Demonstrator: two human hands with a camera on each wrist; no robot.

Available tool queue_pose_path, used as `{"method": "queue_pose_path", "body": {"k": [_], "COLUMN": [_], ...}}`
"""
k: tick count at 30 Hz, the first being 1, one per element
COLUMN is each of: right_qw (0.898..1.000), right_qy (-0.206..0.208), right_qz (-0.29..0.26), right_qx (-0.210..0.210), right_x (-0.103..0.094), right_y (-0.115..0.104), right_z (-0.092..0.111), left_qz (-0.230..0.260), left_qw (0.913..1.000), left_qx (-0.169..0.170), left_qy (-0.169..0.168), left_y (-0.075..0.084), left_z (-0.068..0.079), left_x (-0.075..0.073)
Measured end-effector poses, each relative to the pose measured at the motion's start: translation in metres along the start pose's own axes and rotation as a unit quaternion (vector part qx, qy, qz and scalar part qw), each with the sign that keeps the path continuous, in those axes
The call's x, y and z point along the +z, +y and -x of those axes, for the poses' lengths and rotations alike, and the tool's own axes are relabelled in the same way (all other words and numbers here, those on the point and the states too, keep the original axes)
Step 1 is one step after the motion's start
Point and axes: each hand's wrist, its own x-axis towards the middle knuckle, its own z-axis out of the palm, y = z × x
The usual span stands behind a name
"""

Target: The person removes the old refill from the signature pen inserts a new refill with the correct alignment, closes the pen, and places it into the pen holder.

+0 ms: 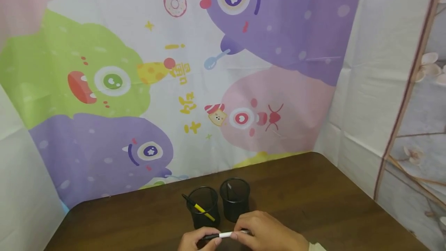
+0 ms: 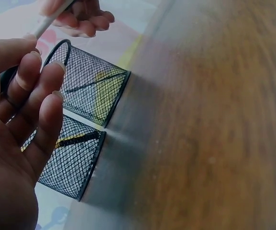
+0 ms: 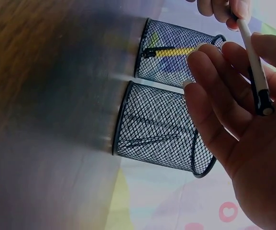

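Note:
Both hands hold a white-and-black pen level in front of two mesh cups. My left hand pinches its dark end between thumb and index finger. My right hand pinches the white barrel, and the black clip end lies by its palm in the right wrist view. Just beyond the hands stands the left black mesh cup, with a yellow-and-black pen leaning inside. Beside it is the right mesh cup, where a thin dark item shows through the mesh.
The cups stand on a brown wooden table with rounded far corners. A cartoon-printed cloth hangs behind it. White cloth and a flower-patterned panel border the right side.

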Motion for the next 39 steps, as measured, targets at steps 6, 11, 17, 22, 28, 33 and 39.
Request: {"method": "queue_pose_path", "body": {"k": [6,11,17,22,28,33,39], "right_qw": [1.000,1.000,1.000,1.000,1.000,1.000,1.000], "right_qy": [-0.006,-0.004,0.010,0.005,0.003,0.011,0.018], "right_qz": [-0.008,-0.008,0.014,0.007,-0.013,-0.002,0.006], "right_qx": [0.010,0.014,0.001,-0.004,-0.004,-0.008,-0.014], "right_x": [-0.0010,-0.0046,-0.0048,-0.0031,-0.0022,-0.0022,-0.0018], "right_y": [-0.0016,-0.0024,-0.0027,-0.0039,-0.0039,-0.0030,-0.0039], "right_z": [0.0000,-0.0001,-0.0012,-0.0014,0.0005,0.0017,0.0010], "left_qz": [0.004,0.022,0.024,0.035,0.042,0.039,0.035], "left_qw": [0.9994,0.9992,0.9995,0.9989,0.9985,0.9987,0.9989], "left_qx": [-0.031,-0.022,0.007,-0.004,-0.005,-0.001,0.001], "left_qy": [-0.015,-0.024,-0.020,-0.032,-0.035,-0.034,-0.030], "left_y": [0.0026,0.0033,0.0019,0.0010,-0.0002,-0.0008,-0.0017], "left_z": [-0.0005,-0.0037,-0.0051,-0.0021,-0.0005,-0.0013,-0.0003], "left_x": [-0.0027,-0.0036,-0.0055,-0.0074,-0.0069,-0.0059,-0.0063]}}
